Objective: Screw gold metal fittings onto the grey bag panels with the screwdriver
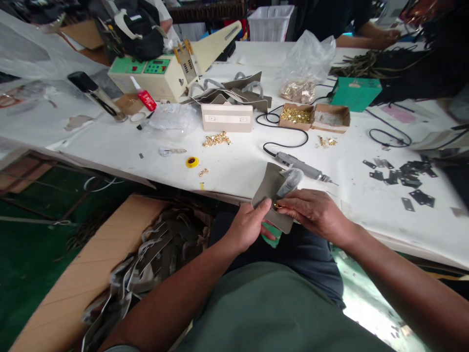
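My left hand (247,225) grips a grey-brown flat panel (269,183) by its lower left side, thumb on top. A plastic-wrapped strap (291,180) lies across that panel. On the panel's right side, the fingers of my right hand (315,212) pinch a small gold-coloured metal fitting (276,206), mostly hidden by the fingertips. A bit of green material (271,235) shows under the panel. Just beyond my hands, a grey electric screwdriver (302,166) with a black cord lies on the white table (234,168).
Gold fittings (217,139) lie in a pile near a pale panel (227,118). Small cardboard boxes (296,115) hold gold parts. Black plates (410,173) are scattered at right. A cream machine (150,78) stands at back left. A large carton (91,264) of similar pieces sits lower left.
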`<move>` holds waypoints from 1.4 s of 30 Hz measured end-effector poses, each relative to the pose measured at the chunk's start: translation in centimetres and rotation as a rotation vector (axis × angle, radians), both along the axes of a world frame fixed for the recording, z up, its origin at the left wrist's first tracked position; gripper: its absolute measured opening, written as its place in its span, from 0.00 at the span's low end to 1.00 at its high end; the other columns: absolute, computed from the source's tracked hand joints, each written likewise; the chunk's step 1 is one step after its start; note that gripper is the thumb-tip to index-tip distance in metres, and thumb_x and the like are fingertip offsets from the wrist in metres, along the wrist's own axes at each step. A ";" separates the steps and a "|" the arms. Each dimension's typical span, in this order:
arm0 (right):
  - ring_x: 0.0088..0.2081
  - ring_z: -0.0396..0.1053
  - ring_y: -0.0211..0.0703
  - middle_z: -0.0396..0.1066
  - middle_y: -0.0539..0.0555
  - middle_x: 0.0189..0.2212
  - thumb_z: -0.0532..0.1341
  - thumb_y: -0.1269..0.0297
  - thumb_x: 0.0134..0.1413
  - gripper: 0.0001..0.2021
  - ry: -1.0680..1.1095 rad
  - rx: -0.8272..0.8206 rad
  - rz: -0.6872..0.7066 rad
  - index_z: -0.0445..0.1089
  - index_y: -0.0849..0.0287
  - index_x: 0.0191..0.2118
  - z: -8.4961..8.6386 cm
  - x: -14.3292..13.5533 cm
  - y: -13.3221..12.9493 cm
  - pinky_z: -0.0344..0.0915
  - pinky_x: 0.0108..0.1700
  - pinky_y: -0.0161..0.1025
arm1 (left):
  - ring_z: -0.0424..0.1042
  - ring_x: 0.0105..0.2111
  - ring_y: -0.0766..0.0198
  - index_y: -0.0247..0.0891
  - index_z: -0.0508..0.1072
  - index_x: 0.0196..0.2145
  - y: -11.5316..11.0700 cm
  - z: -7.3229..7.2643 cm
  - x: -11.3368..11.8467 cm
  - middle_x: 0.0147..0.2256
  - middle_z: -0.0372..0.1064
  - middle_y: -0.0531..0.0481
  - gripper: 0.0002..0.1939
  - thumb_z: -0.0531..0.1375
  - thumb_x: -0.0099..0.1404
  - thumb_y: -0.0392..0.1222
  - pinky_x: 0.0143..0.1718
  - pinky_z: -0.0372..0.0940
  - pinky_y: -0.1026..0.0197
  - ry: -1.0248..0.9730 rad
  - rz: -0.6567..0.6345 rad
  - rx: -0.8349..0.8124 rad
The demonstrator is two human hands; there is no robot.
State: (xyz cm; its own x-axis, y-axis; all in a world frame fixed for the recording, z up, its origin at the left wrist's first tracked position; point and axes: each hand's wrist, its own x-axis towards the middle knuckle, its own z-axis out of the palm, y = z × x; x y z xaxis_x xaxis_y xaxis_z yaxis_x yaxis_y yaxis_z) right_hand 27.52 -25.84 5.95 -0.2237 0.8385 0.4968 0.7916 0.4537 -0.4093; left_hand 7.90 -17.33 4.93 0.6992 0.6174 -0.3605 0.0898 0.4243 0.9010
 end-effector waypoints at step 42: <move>0.28 0.70 0.37 0.76 0.49 0.27 0.67 0.67 0.62 0.03 -0.099 0.344 -0.350 0.73 0.57 0.38 2.3 -4.3 1.1 0.60 0.36 0.39 | 0.74 0.32 0.60 0.37 0.75 0.32 -3.5 1.1 0.0 0.29 0.75 0.47 0.22 0.53 0.76 0.54 0.40 0.69 0.61 -0.006 0.347 0.577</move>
